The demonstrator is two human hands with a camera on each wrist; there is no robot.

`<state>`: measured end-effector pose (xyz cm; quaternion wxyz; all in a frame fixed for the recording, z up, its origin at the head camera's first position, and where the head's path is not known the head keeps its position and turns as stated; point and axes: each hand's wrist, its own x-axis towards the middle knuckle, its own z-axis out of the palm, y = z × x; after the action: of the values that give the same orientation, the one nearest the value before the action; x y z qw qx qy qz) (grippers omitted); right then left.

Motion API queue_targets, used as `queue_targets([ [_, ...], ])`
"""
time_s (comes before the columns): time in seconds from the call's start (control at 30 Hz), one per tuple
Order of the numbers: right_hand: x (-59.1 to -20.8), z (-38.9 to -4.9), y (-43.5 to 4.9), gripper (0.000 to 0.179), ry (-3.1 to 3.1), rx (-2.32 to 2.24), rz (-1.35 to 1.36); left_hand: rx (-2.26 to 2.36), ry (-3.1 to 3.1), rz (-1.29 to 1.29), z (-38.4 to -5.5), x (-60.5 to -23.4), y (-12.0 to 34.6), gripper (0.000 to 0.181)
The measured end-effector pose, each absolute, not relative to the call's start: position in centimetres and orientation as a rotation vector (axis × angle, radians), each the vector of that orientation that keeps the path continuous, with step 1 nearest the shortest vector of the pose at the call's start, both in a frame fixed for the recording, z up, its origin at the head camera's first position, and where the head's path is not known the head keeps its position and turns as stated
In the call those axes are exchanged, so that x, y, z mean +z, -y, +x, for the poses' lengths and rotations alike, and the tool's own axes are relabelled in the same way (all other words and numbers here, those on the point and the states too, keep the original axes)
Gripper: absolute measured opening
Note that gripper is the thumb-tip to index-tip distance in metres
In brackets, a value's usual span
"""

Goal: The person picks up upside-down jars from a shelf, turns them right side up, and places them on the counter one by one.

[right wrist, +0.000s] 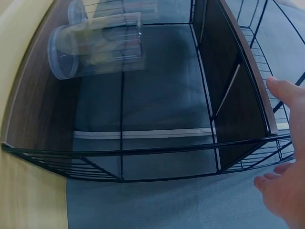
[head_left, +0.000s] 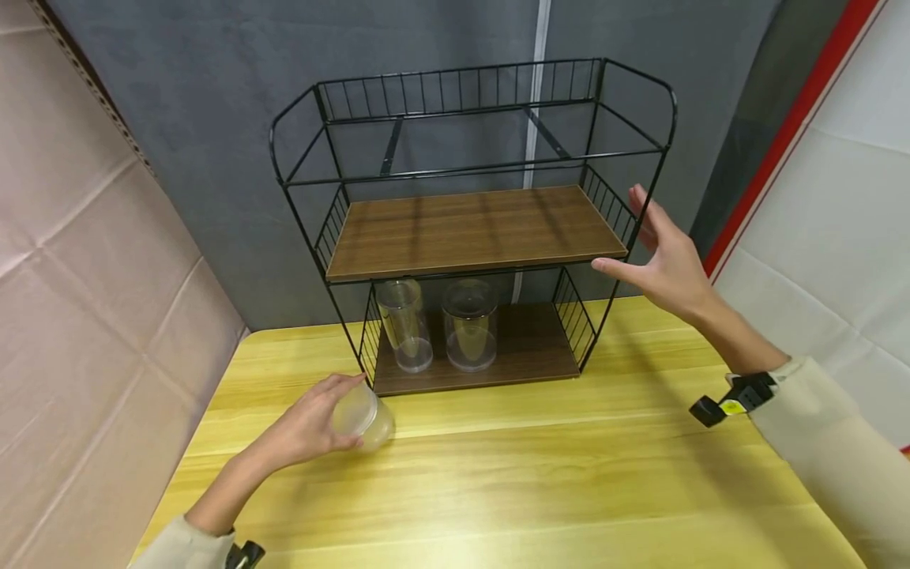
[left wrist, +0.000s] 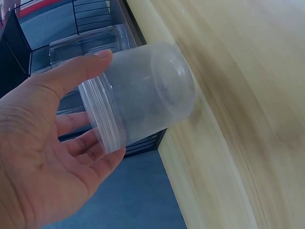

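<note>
My left hand [head_left: 306,427] grips a small frosted plastic jar [left wrist: 147,90] at its ribbed lid end, thumb on one side and fingers on the other. The jar is tilted, in front of the left front corner of a black wire rack [head_left: 462,170]. Two clear jars, one tall [head_left: 405,324] and one wider [head_left: 470,325], stand on the rack's bottom board [head_left: 533,340]. At the rack's right side, my right hand [head_left: 664,265] spreads thumb and fingers about the frame by the middle board [head_left: 476,229]. Whether it touches the frame, I cannot tell.
The rack stands at the back of a yellow wood-grain table [head_left: 498,474], before a grey cloth wall [head_left: 213,158]. Its top tier shows only bars and two cross strips. A pale cloth [head_left: 92,237] hangs at left, a white panel with a red edge [head_left: 846,197] at right.
</note>
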<state>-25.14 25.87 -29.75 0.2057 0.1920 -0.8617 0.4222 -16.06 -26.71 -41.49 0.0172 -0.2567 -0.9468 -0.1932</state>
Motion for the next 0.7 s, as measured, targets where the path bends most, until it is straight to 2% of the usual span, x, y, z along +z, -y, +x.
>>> queue_targets([
  [0.7, -29.2, -27.0, -25.7, 0.116, 2.495, 1.21, 0.562, -0.615, 2.958, -0.787, -16.8, -43.3, 27.4, 0.093],
])
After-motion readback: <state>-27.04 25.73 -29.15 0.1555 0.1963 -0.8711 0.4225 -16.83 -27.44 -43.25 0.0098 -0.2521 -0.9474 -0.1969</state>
